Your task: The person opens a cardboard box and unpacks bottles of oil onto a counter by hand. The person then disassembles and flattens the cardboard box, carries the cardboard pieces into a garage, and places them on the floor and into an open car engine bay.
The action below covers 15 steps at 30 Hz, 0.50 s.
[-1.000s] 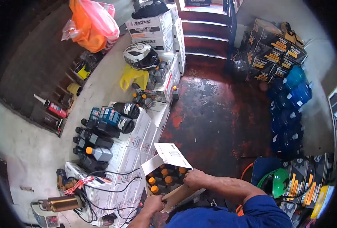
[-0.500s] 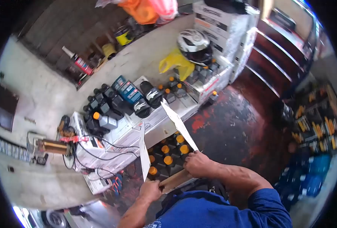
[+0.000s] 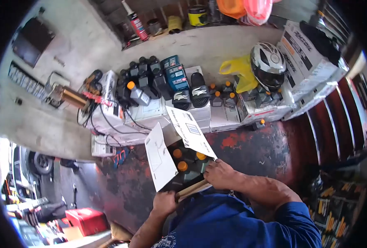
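Observation:
An open cardboard box [image 3: 160, 159] is held against the front of my body, its white flaps raised. Inside it stand several dark bottles with orange caps [image 3: 182, 166]. My left hand [image 3: 165, 202] is closed on the near left corner of the box. On the near right corner, my right hand [image 3: 220, 173] grips the box edge beside a raised flap. The undersides of both hands and the bottom of the box are hidden.
Stacked white boxes [image 3: 150, 118] along the wall bear dark bottles, black slides [image 3: 200, 91] and a helmet [image 3: 268, 64]. Cables [image 3: 109, 126] hang at their left. Steps [image 3: 315, 124] rise at right. A red box [image 3: 86, 221] is lower left.
The view has swung left, so the shelf and wall boxes now lie ahead and the steps sit at the far right. Both hands still hold the box, whose flaps have shifted.

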Motion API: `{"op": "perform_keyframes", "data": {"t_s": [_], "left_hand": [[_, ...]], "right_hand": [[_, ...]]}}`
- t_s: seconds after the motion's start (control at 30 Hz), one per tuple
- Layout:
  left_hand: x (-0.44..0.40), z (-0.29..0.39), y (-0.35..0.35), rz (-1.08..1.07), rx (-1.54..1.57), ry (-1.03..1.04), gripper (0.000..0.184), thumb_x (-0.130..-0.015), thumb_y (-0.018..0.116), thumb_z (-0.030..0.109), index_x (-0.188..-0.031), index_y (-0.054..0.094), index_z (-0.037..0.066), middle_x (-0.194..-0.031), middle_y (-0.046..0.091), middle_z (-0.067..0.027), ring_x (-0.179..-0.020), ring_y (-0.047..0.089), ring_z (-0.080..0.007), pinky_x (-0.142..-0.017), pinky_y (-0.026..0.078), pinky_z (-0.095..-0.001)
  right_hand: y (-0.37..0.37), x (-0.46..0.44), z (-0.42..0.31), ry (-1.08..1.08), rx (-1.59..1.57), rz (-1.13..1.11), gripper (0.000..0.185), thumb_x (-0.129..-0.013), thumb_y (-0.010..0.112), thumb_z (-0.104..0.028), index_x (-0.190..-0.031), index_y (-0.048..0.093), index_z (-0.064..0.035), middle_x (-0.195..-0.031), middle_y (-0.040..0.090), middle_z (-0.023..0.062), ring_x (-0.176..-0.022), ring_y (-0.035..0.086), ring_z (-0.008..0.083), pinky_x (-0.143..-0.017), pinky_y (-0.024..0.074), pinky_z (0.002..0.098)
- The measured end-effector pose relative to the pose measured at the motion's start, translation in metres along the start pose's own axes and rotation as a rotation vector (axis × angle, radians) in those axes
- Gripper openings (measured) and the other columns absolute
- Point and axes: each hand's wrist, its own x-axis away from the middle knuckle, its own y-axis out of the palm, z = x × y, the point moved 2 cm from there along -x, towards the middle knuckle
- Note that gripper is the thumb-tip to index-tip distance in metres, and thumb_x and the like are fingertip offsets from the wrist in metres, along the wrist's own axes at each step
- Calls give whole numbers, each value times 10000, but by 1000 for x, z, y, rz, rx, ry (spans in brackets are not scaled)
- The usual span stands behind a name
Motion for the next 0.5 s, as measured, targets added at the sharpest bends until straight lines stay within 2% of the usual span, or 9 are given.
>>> {"op": "perform_keyframes", "data": {"t_s": [0.07, 0.13, 0.2, 0.3, 0.37, 0.5], "left_hand": [[18, 22, 6, 34, 12, -84, 214, -783, 629, 270, -845, 676, 72, -804, 695, -157, -775, 685, -336, -726, 537, -457], [30, 48, -5, 232, 38, -101, 312, -794, 678, 396, -845, 726, 92, -770, 683, -162, -720, 674, -345, -695, 544, -455], [32, 57, 6, 261, 60, -129, 319, -792, 678, 387, -799, 699, 69, -768, 674, -177, -722, 669, -357, -682, 539, -467], [29, 59, 22, 441, -8, -131, 314, -798, 668, 366, -784, 670, 52, -758, 657, -181, -714, 656, -371, -670, 527, -475], [20, 56, 38, 381, -88, -154, 285, -787, 647, 363, -766, 619, 81, -737, 668, -150, -699, 663, -343, -724, 505, -478], [-4, 50, 26, 458, -94, -146, 268, -789, 638, 343, -796, 618, 76, -754, 671, -153, -736, 664, -339, -753, 496, -473]], "right_hand": [[-12, 9, 5, -58, 6, 31, 149, -779, 597, -213, -833, 690, -111, -879, 647, 29, -944, 611, 209, -806, 473, 367], [-22, 20, 4, -87, 24, 73, 137, -770, 614, -211, -829, 706, -128, -888, 655, 24, -940, 614, 199, -800, 462, 358], [-33, 27, 7, -95, -6, 43, 139, -782, 615, -216, -835, 708, -126, -904, 655, 33, -964, 597, 203, -838, 455, 353], [-38, 38, 15, -161, 34, 136, 141, -799, 589, -209, -826, 688, -111, -870, 636, 42, -936, 598, 213, -831, 458, 361], [-34, 40, 23, -198, 39, 177, 141, -794, 574, -204, -806, 668, -100, -836, 624, 47, -904, 603, 224, -817, 463, 372], [-25, 31, 42, -177, 34, 200, 141, -790, 571, -206, -803, 664, -100, -832, 621, 44, -890, 602, 218, -797, 464, 369]]}}
